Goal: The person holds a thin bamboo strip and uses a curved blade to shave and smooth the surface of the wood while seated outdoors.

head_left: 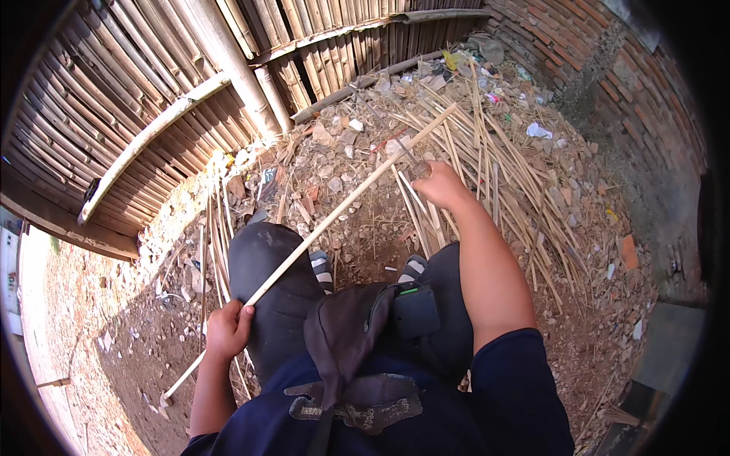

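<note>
In the head view, a long, pale bamboo strip (342, 207) runs diagonally over the person's dark-trousered lap, thin, smooth and straight. Its long axis goes from the lower left, where its end nears the dirt ground (114, 357), up to the upper right, where its tip points at the rubble by the fence. The left hand (228, 329) is closed around the strip low down, beside the left knee. The right hand (439, 185) is stretched forward, curled over a small dark tool (420, 170) at the strip's upper part; the fingers hide most of it, so its shape is hard to make out and I cannot tell if it touches the strip. Behind the right hand lies a loose pile of bamboo slivers (487, 152), dry and straw-coloured, fanned over broken bricks and stones. A fence of split bamboo slats (152, 83) curves along the upper left, and a rough brick wall (608, 68) bends along the upper right. A dark pouch (357, 334) hangs at the chest, covering part of the lap.
</note>
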Available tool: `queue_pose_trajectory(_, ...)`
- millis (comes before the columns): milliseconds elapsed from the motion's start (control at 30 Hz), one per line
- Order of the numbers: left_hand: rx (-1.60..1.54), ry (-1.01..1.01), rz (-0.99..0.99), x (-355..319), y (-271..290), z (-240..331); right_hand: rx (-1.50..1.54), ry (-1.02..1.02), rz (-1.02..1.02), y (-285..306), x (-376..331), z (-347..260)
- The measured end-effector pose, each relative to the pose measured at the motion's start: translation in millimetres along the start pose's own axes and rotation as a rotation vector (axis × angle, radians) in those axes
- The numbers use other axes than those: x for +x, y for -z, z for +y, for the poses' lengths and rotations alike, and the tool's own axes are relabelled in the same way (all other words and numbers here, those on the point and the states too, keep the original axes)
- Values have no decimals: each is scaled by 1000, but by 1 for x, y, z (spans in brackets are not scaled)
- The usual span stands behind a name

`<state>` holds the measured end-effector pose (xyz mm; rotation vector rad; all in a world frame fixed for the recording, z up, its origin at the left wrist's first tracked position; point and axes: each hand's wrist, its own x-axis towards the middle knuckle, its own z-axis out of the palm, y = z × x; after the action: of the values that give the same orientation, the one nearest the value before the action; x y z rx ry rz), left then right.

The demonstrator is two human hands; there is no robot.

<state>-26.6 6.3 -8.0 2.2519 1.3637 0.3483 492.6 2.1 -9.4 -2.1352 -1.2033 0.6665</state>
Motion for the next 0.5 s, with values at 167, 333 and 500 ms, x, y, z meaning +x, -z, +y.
queue_pose_trajectory(167,43,-39,36,-4,-2,-3,-460,303,-235,-24,-45,-53)
queue_pose_trajectory(333,21,-58,96,-3,-8,-7,-16,-74,47,13,4,1)
queue_pose_trajectory(500,25,-37,73,-3,-9,-5,-134,61,21,3,-14,-16)
